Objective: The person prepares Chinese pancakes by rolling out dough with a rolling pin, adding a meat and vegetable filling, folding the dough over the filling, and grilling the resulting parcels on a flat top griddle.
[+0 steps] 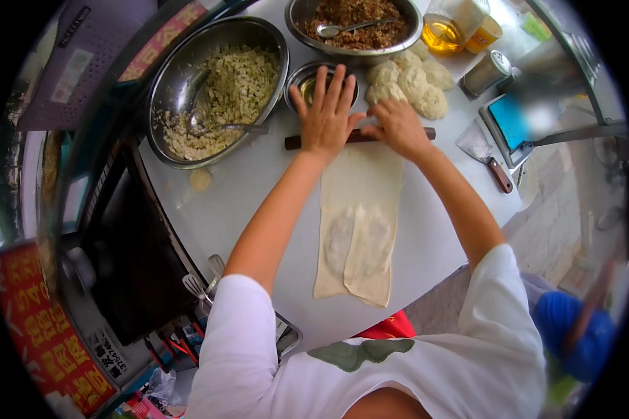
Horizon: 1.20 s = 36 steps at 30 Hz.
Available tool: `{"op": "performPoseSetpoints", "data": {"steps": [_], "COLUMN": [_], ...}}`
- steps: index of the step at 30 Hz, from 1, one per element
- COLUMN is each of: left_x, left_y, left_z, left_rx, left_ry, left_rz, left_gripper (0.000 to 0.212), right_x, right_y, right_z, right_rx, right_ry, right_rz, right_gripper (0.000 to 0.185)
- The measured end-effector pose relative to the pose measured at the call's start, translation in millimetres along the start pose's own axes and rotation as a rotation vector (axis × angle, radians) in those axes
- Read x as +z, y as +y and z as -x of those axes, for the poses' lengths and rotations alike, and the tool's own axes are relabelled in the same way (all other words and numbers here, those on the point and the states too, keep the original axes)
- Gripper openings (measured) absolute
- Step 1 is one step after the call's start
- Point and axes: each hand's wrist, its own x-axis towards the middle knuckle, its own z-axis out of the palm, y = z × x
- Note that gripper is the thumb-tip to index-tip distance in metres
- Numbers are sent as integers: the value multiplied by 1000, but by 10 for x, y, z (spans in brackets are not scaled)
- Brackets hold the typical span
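Note:
My left hand (325,120) lies palm down over a dark wooden rolling pin (293,142), fingers stretched and spread. My right hand (401,128) is on the same pin towards its right end. Its fingers bend forward, and whether they grip the pin is hidden. Beneath and below the pin runs a long, thin sheet of dough (361,175). Its near end is folded over in two flaps that meet near the middle, with darker filling showing faintly through. Beyond my left fingertips stands a small metal bowl of oil (308,89).
A large steel bowl (170,78) of pale green chopped filling stands left, a bowl of brown filling (356,39) at the back. Dough balls (413,84), a shaker can (485,73) and a scraper (485,154) lie right. A dark griddle (136,251) adjoins the table's left edge.

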Motion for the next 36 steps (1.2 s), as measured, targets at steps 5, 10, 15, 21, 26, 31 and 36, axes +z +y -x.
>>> {"op": "performPoseSetpoints", "data": {"steps": [5,10,15,21,26,31,36], "left_x": [-410,-359,-34,47,338,839,1304], "left_y": [243,-234,-333,-88,-18,354,810], "left_z": [692,1510,1552,1227,573,-228,-808], "left_rx": [-226,-654,-678,-644,-794,-872,-836], "left_ry": [155,214,-238,-377,-343,-402,-468], "left_rz": [396,480,454,357,337,374,269], "left_gripper": [51,27,32,28,21,17,19], "right_x": [-123,-208,-372,24,305,342,232], "right_y": [-51,-509,-574,-186,122,968,1789], "right_z": [625,1002,1832,2099,1165,343,52], "right_rx": [-120,-9,593,738,610,775,921], "right_ry": [46,103,178,257,152,93,-37], "right_rz": [-40,76,165,147,-86,-110,-178], "right_gripper": [34,37,44,35,33,35,38]}}
